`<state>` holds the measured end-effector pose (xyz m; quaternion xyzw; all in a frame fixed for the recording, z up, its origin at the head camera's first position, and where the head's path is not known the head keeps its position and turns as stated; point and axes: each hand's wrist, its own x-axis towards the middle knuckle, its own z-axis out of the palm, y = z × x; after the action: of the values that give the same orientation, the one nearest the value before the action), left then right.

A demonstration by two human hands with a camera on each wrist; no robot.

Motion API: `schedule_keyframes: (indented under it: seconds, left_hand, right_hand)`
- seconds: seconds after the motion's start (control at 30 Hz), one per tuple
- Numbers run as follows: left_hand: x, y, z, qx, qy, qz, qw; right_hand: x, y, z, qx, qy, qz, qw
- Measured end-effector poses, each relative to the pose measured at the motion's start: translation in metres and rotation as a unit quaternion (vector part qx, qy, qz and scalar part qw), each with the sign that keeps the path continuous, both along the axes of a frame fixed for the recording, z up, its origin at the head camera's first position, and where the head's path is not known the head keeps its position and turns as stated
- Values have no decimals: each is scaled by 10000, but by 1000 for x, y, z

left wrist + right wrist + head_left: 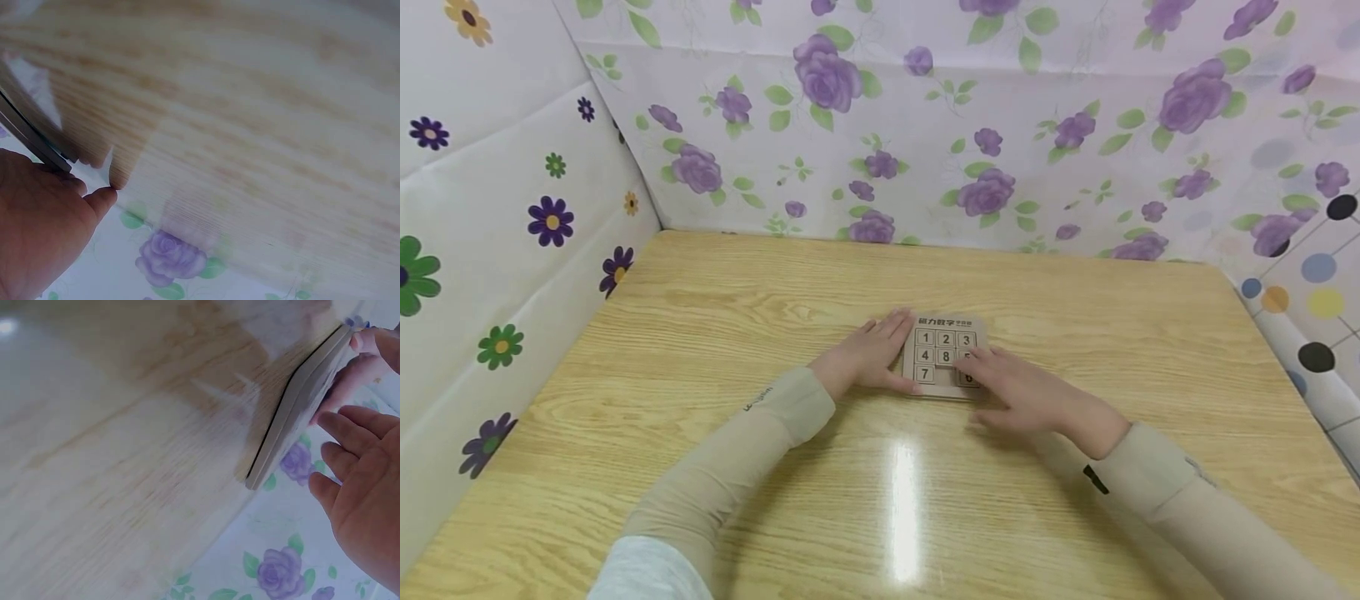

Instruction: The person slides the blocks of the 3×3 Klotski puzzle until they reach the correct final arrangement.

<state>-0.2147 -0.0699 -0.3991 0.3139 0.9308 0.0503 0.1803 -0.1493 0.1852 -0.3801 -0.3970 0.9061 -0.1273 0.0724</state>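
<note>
A square sliding number puzzle [946, 357] lies on the table, with tiles numbered 1, 2, 3 along its top row. An uncovered slot [946, 377] shows below the 8 tile, between the 7 and the 6. My left hand [868, 354] rests against the puzzle's left side, fingers extended at the far corner and thumb at the near one. From the right, my right hand [1018, 387] reaches over the puzzle. Its fingertips touch or hover over the right column, partly hiding the 5 and 6 tiles. In the right wrist view, the puzzle's edge [294, 406] appears beside the extended fingers.
The wood-grain table [737, 308] has a glossy surface that reflects light at the front. White cloth with purple flowers [827, 75] stands behind it. Other patterned cloths border the left and right sides.
</note>
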Motion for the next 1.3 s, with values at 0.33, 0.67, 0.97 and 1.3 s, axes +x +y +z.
schedule_keyframes:
  seconds: [0.33, 0.67, 0.97, 1.3]
  left_hand:
    - [1, 0, 2, 45, -38, 37, 10000]
    - [-1, 0, 0, 68, 17, 36, 10000]
    - [1, 1, -4, -11, 34, 11, 10000]
    - [-1, 0, -4, -6, 112, 1, 9999]
  right_hand:
    - [-7, -15, -4, 189, -123, 42, 9997]
    - [12, -15, -1, 175, -211, 184, 9995]
    - [7, -4, -4, 33, -55, -194, 9998]
    - [-3, -4, -5, 234, -84, -362, 9990]
